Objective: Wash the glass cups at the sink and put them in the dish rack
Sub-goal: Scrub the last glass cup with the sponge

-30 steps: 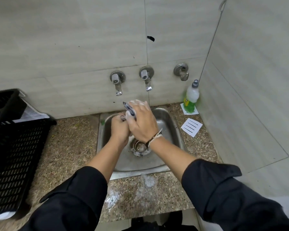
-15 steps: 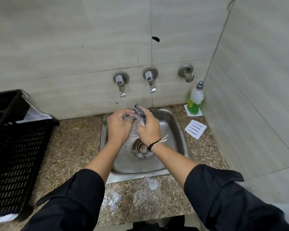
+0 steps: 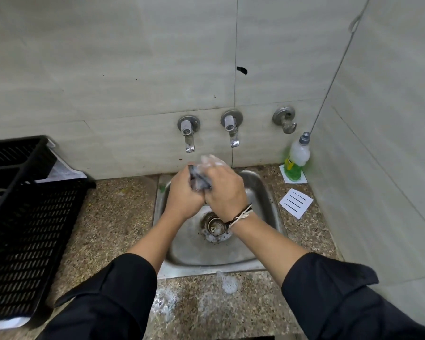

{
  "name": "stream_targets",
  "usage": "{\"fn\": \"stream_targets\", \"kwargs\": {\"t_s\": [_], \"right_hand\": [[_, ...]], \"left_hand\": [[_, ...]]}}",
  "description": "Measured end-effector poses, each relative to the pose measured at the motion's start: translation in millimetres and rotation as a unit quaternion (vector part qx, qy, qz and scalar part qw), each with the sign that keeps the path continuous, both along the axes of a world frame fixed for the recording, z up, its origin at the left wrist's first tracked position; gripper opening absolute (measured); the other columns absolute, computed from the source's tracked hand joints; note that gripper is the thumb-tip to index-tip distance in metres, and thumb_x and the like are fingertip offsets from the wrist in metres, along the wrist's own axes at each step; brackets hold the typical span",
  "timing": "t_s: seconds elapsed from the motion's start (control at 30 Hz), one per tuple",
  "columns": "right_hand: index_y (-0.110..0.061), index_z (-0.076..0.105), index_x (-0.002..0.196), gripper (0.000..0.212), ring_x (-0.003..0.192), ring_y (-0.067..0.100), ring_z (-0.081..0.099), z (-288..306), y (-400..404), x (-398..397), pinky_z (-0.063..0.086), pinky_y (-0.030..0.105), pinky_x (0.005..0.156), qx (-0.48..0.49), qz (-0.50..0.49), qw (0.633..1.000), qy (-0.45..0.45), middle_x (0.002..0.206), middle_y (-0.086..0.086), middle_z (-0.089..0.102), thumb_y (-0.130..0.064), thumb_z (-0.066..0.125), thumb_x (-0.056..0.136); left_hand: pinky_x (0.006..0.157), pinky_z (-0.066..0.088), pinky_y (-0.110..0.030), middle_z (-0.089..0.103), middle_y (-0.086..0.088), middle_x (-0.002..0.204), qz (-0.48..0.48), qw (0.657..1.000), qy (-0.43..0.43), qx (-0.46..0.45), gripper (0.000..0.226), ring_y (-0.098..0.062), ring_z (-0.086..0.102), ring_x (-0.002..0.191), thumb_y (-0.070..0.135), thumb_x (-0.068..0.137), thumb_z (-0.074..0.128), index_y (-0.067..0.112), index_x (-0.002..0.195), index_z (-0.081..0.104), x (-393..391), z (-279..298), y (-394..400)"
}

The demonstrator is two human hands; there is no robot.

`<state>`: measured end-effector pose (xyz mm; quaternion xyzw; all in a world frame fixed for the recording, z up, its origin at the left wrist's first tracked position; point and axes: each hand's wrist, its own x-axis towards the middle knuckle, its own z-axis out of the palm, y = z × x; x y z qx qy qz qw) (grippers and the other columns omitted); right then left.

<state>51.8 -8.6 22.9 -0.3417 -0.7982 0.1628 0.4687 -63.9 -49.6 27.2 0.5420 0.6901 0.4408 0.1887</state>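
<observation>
Both my hands are held together over the back of the steel sink [image 3: 265, 192], below the two wall taps. My left hand [image 3: 184, 195] curls round a soapy glass cup [image 3: 210, 161]; only a foamy clear edge of it shows above the knuckles. My right hand [image 3: 225, 192] grips a dark grey scrub pad [image 3: 199, 180] pressed against the cup between the two hands. The black plastic dish rack [image 3: 35, 217] stands on the counter at the left; I see no cups in the part that is visible.
Left tap [image 3: 188, 134] and right tap [image 3: 231, 130] stick out of the tiled wall, with a third fitting [image 3: 285, 120] further right. A green soap bottle [image 3: 297, 157] and a white lined card [image 3: 296, 203] sit right of the sink. Foam patches [image 3: 228, 283] lie on the front counter.
My hands have shifted slightly back toward the taps and turned against each other, so the scrub pad now sits between them. The view has tilted a little.
</observation>
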Motion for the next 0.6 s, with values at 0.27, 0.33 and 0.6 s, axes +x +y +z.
{"fn": "stream_targets", "kwargs": {"t_s": [0.27, 0.33, 0.6], "right_hand": [[-0.011, 0.071, 0.119, 0.051, 0.113, 0.018, 0.067, 5.1, 10.5, -0.9, 0.052, 0.036, 0.102, -0.187, -0.035, 0.976, 0.109, 0.121, 0.005, 0.072, 0.002, 0.056, 0.072], [-0.016, 0.073, 0.113, 0.046, 0.097, 0.009, 0.069, 4.9, 5.2, -6.3, 0.055, 0.035, 0.095, -0.302, -0.082, 0.928, 0.202, 0.103, -0.006, 0.075, 0.006, 0.060, 0.074], [-0.011, 0.069, 0.124, 0.051, 0.120, 0.022, 0.064, 4.5, 5.3, 5.2, 0.045, 0.025, 0.102, -0.054, -0.054, 0.997, -0.011, 0.127, 0.009, 0.069, -0.008, 0.070, 0.073]], "left_hand": [[0.085, 0.056, -0.019, 0.067, 0.004, 0.115, 0.043, 0.994, -0.095, 0.015, 0.060, -0.003, 0.066, 0.096, 0.015, 0.074, 0.083, 0.014, 0.130, 0.061, -4.1, 11.5, 7.6], [0.086, 0.056, -0.018, 0.068, -0.001, 0.118, 0.018, 0.989, -0.144, 0.014, 0.060, -0.001, 0.068, 0.096, 0.001, 0.083, 0.081, 0.010, 0.137, 0.057, -2.3, 6.5, 5.1], [0.076, 0.051, -0.019, 0.071, 0.004, 0.096, -0.026, 0.999, -0.008, -0.044, 0.031, 0.001, 0.065, 0.087, 0.009, 0.077, 0.056, 0.017, 0.105, 0.067, -9.3, 15.1, 13.7]]}}
